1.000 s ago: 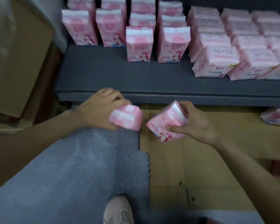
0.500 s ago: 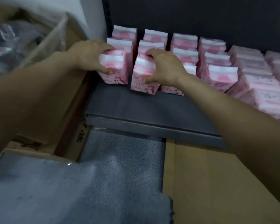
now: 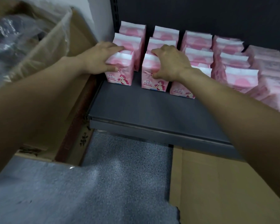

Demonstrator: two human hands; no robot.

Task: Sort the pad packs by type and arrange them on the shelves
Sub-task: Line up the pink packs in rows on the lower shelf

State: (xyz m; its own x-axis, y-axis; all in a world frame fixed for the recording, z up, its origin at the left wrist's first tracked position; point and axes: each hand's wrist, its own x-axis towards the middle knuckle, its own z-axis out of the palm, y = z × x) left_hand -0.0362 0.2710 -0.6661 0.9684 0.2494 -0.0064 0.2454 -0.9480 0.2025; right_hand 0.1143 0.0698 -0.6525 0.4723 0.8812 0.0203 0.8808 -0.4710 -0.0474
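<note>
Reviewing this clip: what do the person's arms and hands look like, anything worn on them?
Both forearms are bare as far as the frame shows: no sleeves, gloves, watch or bracelets. The left hand and right hand carry no visible rings or markings.

Not much to see of the person, honestly: just two bare forearms and hands coming in from the bottom corners. No sleeves anywhere up to the frame edge. The left hand (image 3: 98, 59) and right hand (image 3: 171, 64) have no rings, no watch, no gloves. Nails look short, as far as I can tell.
</note>
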